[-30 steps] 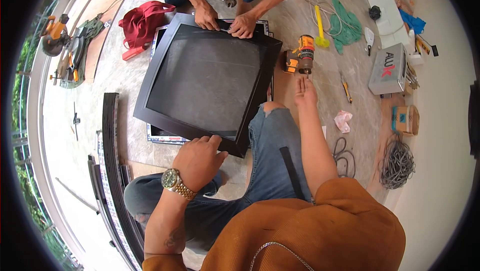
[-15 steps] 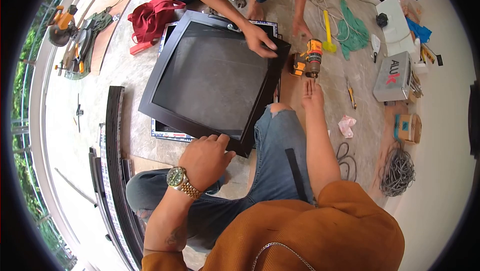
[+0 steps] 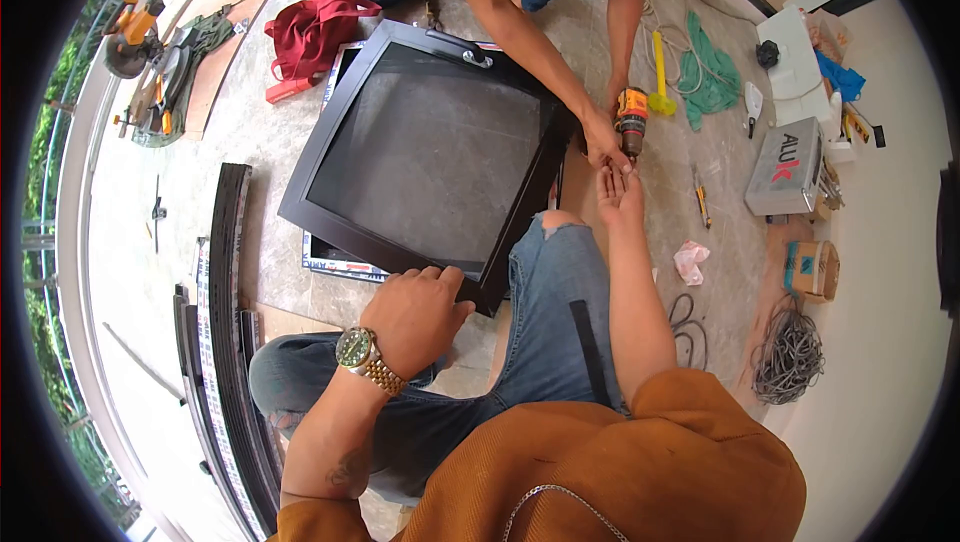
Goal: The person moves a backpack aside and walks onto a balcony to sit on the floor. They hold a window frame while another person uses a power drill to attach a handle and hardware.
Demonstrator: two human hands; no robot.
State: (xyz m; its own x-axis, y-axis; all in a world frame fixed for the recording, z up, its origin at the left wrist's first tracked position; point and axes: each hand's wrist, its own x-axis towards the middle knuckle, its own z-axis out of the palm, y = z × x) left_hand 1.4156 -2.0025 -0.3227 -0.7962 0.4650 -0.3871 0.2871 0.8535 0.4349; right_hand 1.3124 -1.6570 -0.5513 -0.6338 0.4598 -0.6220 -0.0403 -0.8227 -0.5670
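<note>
A dark window sash (image 3: 335, 222) with a glass pane and a handle lies tilted towards me. My left hand (image 3: 412, 314), with a watch on its wrist, has its fingers curled over the near edge of the sash. Beyond my knee, my right hand (image 3: 621, 197) is palm up with its fingers stretched out. Right at those fingertips is the co-worker's hand (image 3: 603, 139), by the tip of a yellow and black cordless drill (image 3: 632, 114). The co-worker's other hand is behind the drill, largely hidden. Anything small between our fingers is too small to make out.
Dark profiles (image 3: 232, 272) lie along my left. A red bag (image 3: 310, 37) and a miter saw (image 3: 135, 37) are farther left. On the right are a yellow hammer (image 3: 659, 77), a screwdriver (image 3: 702, 202), a silver case (image 3: 787, 170) and coiled cable (image 3: 788, 354).
The co-worker's hand has moved off the sash's far corner, rightwards to the drill tip and my right fingertips. The co-worker's other hand has come to the drill. My left hand stays put.
</note>
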